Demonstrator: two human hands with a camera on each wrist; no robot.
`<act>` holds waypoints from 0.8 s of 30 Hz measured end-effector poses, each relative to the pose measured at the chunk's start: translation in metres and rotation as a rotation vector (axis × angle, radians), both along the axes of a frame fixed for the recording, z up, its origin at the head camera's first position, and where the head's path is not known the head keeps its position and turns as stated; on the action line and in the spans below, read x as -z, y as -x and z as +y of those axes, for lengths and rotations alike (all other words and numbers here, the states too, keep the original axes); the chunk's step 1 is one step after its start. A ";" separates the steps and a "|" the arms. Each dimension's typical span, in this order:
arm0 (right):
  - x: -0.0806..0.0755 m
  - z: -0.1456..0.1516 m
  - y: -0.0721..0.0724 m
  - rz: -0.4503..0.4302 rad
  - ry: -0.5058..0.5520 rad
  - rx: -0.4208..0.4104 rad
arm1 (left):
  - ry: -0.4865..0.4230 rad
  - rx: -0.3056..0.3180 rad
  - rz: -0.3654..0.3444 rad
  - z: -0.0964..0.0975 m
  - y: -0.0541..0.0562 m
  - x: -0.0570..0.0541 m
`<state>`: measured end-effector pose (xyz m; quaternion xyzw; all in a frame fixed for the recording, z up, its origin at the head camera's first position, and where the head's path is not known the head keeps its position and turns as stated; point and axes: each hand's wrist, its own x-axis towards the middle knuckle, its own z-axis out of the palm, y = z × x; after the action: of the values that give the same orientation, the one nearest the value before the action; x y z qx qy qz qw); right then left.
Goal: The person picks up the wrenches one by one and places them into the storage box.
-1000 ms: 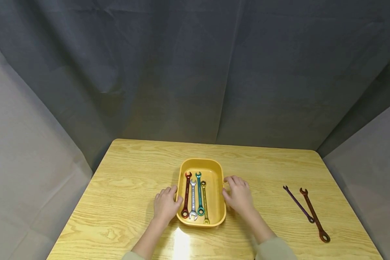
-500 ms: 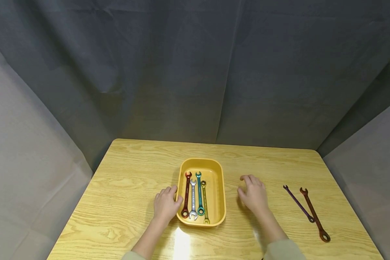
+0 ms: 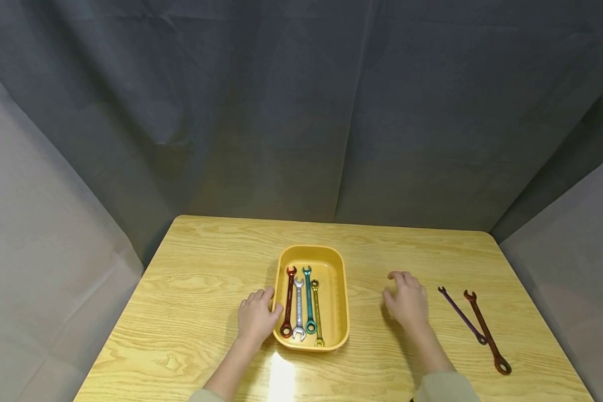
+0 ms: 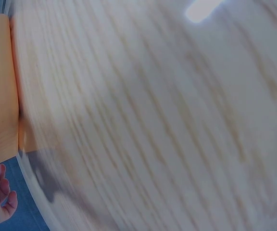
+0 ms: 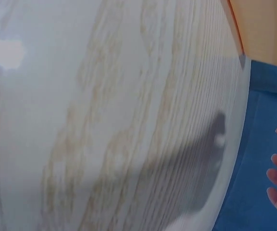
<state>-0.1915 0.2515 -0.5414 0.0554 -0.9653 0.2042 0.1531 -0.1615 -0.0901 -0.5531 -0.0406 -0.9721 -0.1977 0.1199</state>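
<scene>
A yellow plastic bin (image 3: pixel 335 312) stands mid-table, holding a red wrench (image 3: pixel 288 304), a silver open-end wrench (image 3: pixel 298 307), a green wrench (image 3: pixel 309 298) and a gold wrench (image 3: pixel 317 312) side by side. My left hand (image 3: pixel 255 317) grips the bin's left rim, thumb over the edge and fingers outside. Over the table right of the bin, my right hand (image 3: pixel 409 301) holds nothing, its fingers loosely bent and apart. Further right lie a thin purple wrench (image 3: pixel 461 314) and a longer dark red wrench (image 3: pixel 487 332), both untouched.
The wooden table (image 3: pixel 196 268) has rounded far corners. A dark grey curtain (image 3: pixel 261 111) hangs behind it, and paler cloth panels (image 3: pixel 45 251) flank it. Light glares off the tabletop below the bin.
My right hand has come away from the bin's right side and moved right across the table, towards the two loose wrenches. My left hand, the bin and the wrenches have stayed put.
</scene>
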 end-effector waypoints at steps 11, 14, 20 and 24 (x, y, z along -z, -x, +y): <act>0.002 0.024 -0.003 -0.022 0.045 0.049 | -0.006 0.005 0.012 0.000 0.000 0.001; 0.003 0.031 -0.004 -0.032 0.044 0.079 | -0.008 0.006 0.015 0.000 0.000 0.001; 0.004 0.043 -0.008 -0.053 0.048 0.138 | -0.005 0.006 0.020 -0.001 0.001 0.002; 0.006 0.049 -0.010 -0.050 0.051 0.161 | 0.001 0.007 0.016 -0.001 0.001 0.002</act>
<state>-0.1812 0.3007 -0.5472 -0.0313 -0.9646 0.2172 0.1460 -0.1625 -0.0910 -0.5553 -0.0456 -0.9710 -0.1974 0.1272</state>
